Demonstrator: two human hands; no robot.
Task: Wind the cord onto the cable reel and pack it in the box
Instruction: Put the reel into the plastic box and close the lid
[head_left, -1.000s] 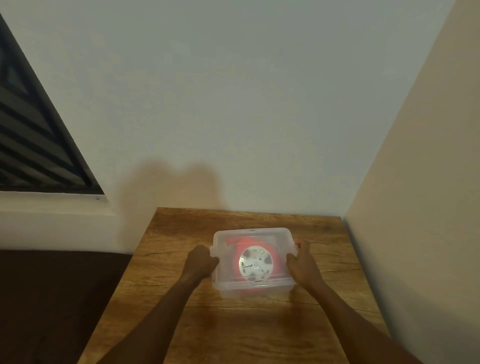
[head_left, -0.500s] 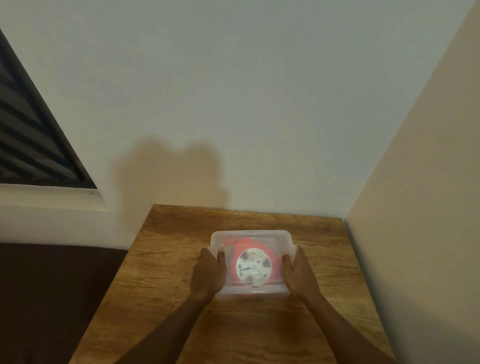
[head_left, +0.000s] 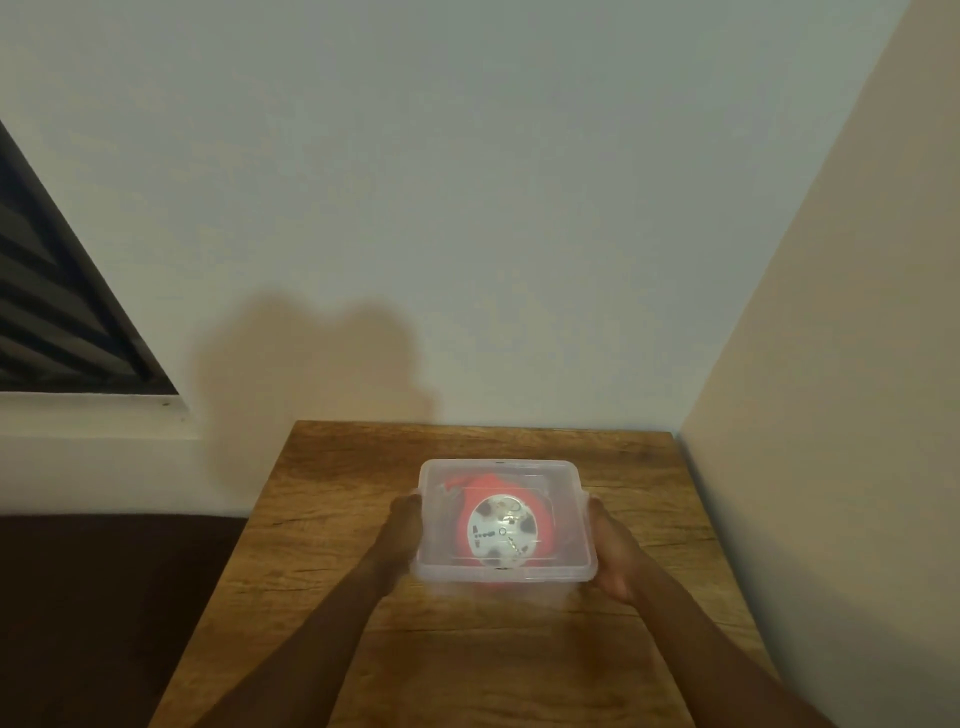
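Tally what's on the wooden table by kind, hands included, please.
Clear plastic box with lid: 1
Orange cable reel inside it: 1
Hands at the box's sides: 2, left hand, right hand
Total: 4

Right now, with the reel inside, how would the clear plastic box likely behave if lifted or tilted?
The clear plastic box is thin-walled, so it may flex slightly where the left hand and right hand hold its ends. The orange cable reel fills only part of the inside, so it could slide if tilted. Smooth sides probably make it somewhat slippery.
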